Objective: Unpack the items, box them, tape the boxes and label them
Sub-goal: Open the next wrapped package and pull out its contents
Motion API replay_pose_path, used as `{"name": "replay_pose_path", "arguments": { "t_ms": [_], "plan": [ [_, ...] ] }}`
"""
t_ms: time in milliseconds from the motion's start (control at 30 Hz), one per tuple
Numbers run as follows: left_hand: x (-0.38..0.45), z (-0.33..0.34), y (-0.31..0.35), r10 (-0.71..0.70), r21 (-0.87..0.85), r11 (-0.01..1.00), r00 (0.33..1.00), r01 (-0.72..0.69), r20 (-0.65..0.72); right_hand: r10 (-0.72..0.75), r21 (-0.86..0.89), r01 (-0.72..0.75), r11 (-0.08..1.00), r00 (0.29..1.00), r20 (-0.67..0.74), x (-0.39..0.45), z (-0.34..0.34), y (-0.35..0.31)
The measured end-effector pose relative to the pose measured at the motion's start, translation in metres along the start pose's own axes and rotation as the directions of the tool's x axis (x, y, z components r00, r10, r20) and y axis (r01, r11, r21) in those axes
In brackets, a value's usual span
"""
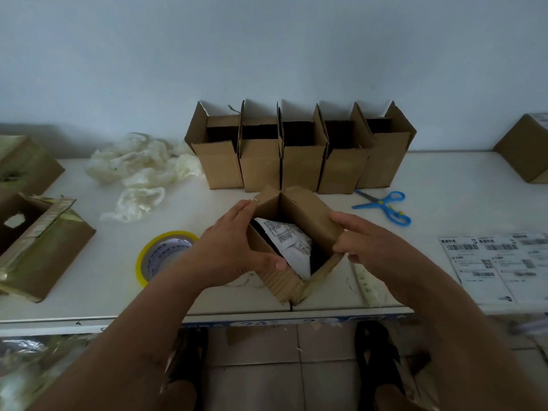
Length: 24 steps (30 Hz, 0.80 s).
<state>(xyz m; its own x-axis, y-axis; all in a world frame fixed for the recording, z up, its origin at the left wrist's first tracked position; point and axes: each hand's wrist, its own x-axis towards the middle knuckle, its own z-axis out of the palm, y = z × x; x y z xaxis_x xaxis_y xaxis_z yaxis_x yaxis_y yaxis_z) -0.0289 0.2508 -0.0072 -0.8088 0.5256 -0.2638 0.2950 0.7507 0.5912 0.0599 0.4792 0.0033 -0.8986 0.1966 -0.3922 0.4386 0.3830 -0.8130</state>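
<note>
A small open cardboard box [308,215] sits near the table's front edge, flaps up. Inside lies a white printed packet [292,241] over something dark. My left hand [234,244] grips the box's left wall, thumb curled over the near rim. My right hand [358,235] holds the right flap and wall. A roll of yellow-edged tape [157,253] lies just left of my left wrist. Blue scissors [385,206] lie to the right behind the box. A sheet of barcode labels [498,262] rests at the right front.
Several open cardboard boxes [299,161] stand in a row against the wall. Crumpled white wrapping [139,170] lies at the back left. Two taped boxes [44,241] sit at the left edge, another box [525,149] at the far right. The table [100,295] ends just below the box.
</note>
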Motion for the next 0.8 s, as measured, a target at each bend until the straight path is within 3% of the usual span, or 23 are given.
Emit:
{"name": "replay_pose_path", "arguments": {
  "t_ms": [133,367,467,567,667,800],
  "plan": [
    [0.000,0.000,-0.001,-0.005,0.002,1.000,1.000,0.005,-0.008,-0.015,-0.140,0.037,0.990,0.988,0.153,-0.006,-0.009,0.018],
    [0.000,0.004,-0.004,-0.037,-0.056,0.998,0.999,0.035,-0.029,-0.099,-0.231,0.134,0.964,0.983,0.155,-0.003,-0.009,0.026],
    [0.000,0.011,-0.005,-0.063,-0.182,0.982,0.997,0.053,-0.050,-0.152,-0.268,0.188,0.945,0.977,0.150,-0.001,-0.008,0.028],
    [0.005,0.026,-0.001,-0.092,-0.293,0.956,0.971,0.024,-0.221,-0.179,-0.246,0.219,0.944,0.968,0.174,0.001,-0.004,0.027],
    [0.012,0.042,0.007,-0.118,-0.340,0.940,0.905,-0.031,-0.409,-0.181,-0.213,0.211,0.954,0.971,0.154,0.003,0.003,0.025],
    [0.022,0.058,0.008,-0.174,-0.439,0.892,0.815,-0.107,-0.553,-0.171,-0.116,0.194,0.974,0.967,0.188,0.002,0.012,0.023]
  ]
}}
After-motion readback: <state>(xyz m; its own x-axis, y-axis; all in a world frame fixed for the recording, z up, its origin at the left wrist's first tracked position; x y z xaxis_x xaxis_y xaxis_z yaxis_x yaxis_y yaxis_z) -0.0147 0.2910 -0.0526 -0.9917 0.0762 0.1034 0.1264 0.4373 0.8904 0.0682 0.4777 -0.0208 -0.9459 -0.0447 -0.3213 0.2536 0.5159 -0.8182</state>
